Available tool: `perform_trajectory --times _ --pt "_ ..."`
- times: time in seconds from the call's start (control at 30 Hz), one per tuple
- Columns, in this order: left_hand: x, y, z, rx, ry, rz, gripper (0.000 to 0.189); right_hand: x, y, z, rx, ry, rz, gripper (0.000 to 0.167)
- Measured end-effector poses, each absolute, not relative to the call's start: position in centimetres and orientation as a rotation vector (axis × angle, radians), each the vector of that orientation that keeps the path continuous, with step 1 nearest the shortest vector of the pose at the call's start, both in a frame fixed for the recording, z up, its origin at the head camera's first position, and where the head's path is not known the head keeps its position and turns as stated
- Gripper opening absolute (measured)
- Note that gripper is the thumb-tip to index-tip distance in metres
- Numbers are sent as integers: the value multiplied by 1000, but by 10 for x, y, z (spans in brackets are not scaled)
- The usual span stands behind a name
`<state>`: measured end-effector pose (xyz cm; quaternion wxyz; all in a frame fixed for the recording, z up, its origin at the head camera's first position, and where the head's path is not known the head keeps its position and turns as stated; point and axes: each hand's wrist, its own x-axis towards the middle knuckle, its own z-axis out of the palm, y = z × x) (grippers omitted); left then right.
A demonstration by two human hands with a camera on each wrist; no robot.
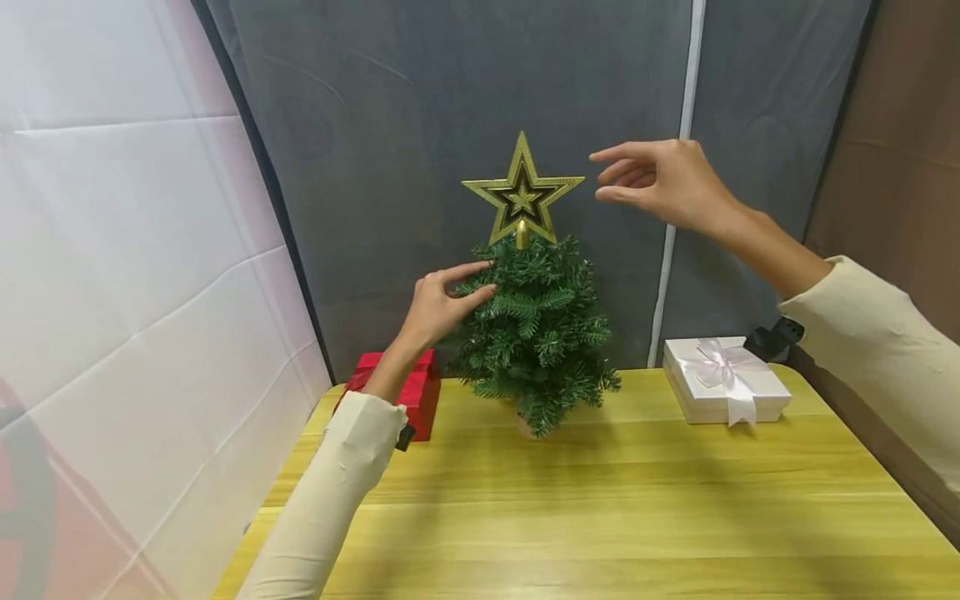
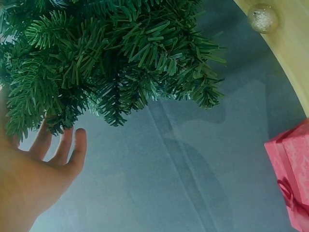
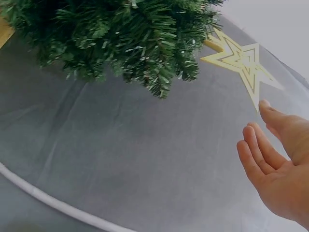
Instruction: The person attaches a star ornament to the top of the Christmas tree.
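A small green Christmas tree [image 1: 536, 333] stands upright on the table with a gold star topper [image 1: 522, 200] at its tip. My left hand [image 1: 442, 304] is at the tree's upper left side, thumb and forefinger spread apart, fingertips right at the needles. In the left wrist view, some of that hand's fingers [image 2: 78, 150] show beneath the branches while others are hidden by them. To the right of the star, my right hand [image 1: 667, 183] hovers in the air with its fingers loosely bent and nothing between them. The right wrist view shows its thumb close by one point of the star topper [image 3: 248, 63].
A red gift box [image 1: 426, 400] sits at the table's back left, partly behind my left forearm. At the back right is a white gift box [image 1: 723, 383] with a pale ribbon bow. A glittery ball [image 2: 263, 18] lies on the wooden table [image 1: 585, 517]. Grey fabric hangs behind.
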<state>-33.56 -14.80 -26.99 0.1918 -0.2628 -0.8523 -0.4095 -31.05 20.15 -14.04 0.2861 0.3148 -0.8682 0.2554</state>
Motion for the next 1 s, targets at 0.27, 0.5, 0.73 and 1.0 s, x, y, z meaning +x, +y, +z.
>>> perform_trajectory --times 0.27,0.5,0.73,1.0 --pt "-339 -148 -269 -735 -2389 -1125 43 -307 219 -163 864 -2321 683 53" --pt "-342 -150 -268 -763 -2354 -1086 43 -308 227 -190 867 -2328 755 60" --pt "-342 -153 -270 -766 -2350 -1033 43 -309 233 -220 841 -2363 815 59" --pt "-334 -163 -265 -753 -2310 -1009 44 -304 240 -239 803 -2400 858 56"
